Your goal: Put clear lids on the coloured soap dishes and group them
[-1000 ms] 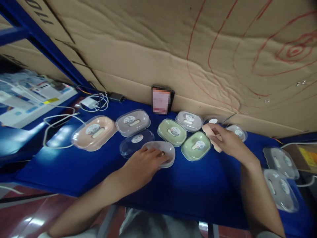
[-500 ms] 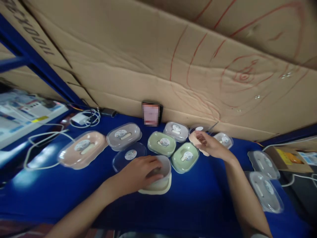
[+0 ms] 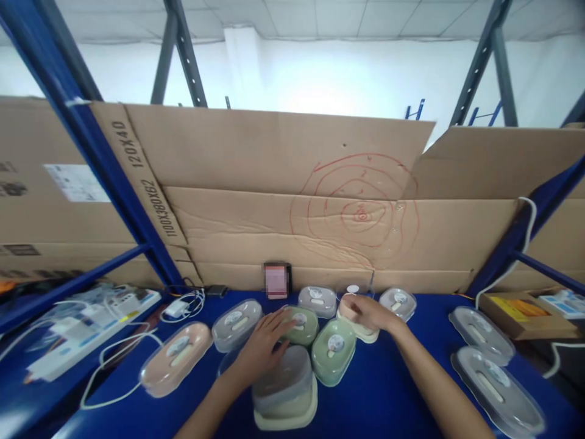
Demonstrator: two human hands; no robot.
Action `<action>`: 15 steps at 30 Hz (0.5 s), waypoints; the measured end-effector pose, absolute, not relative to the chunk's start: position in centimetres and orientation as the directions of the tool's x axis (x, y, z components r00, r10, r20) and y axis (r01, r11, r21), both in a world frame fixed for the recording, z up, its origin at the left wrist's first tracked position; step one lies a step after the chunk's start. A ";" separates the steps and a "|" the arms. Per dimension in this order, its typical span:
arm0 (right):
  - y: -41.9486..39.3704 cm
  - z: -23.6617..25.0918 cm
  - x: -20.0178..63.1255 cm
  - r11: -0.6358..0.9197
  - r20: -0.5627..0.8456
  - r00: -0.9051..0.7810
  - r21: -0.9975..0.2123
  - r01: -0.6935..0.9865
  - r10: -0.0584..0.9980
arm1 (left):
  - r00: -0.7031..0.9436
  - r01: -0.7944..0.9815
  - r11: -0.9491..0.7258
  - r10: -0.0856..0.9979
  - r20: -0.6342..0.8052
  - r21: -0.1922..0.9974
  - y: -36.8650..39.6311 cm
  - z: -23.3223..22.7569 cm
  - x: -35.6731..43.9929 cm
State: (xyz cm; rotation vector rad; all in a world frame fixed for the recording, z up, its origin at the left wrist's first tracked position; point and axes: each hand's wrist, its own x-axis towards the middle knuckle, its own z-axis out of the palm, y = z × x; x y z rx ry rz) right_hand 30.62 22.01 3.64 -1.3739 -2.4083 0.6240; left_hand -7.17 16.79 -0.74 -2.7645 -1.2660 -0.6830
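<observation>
My left hand (image 3: 267, 341), fingers stretched out, reaches over the left edge of a green oval box with a clear lid (image 3: 304, 329). Below the palm stands a translucent grey container (image 3: 278, 381) on a cream oval base (image 3: 292, 421). With curled fingers, my right hand (image 3: 372, 314) grips a small pink box (image 3: 348, 308), partly hidden by the hand; a cream piece (image 3: 365, 334) shows beneath it. A clear lid (image 3: 354, 286) is behind the pink box. Between the hands lies a second green lidded box (image 3: 333, 353). A clear lid (image 3: 226, 361) is partly covered by my left arm.
Grey lidded boxes (image 3: 237, 326) and a pink one (image 3: 176, 360) lie left; more grey ones (image 3: 498, 390) lie right. A small dark-framed screen (image 3: 276, 280) leans on the cardboard wall (image 3: 237, 213). A power strip (image 3: 95, 335) and white cables are at far left, a carton (image 3: 521, 314) at right.
The view has tilted up, showing more wall and ceiling. My left hand has come off the grey container and reached forward to the green box. My right hand stays at the pink box.
</observation>
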 end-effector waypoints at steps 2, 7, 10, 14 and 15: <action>21.9 3.9 30.3 0.457 0.038 -0.499 -0.467 0.757 0.866 | 0.585 0.739 -0.656 0.737 0.338 0.152 17.2 -0.5 -7.0; 20.5 5.8 29.3 0.482 0.070 -0.496 -0.384 0.788 0.866 | 0.612 0.731 -0.664 0.739 0.282 0.156 17.7 1.3 -6.1; 18.7 7.2 28.4 0.526 0.086 -0.537 -0.378 0.762 0.839 | 0.638 0.709 -0.685 0.724 0.264 0.165 17.4 2.3 -6.0; 14.0 7.9 28.1 0.570 0.045 -0.610 -0.416 0.709 0.791 | 0.667 0.686 -0.707 0.706 0.238 0.173 15.9 3.1 -6.9; 12.4 7.9 28.3 0.565 0.038 -0.610 -0.425 0.707 0.792 | 0.663 0.691 -0.703 0.710 0.238 0.171 15.2 3.2 -7.3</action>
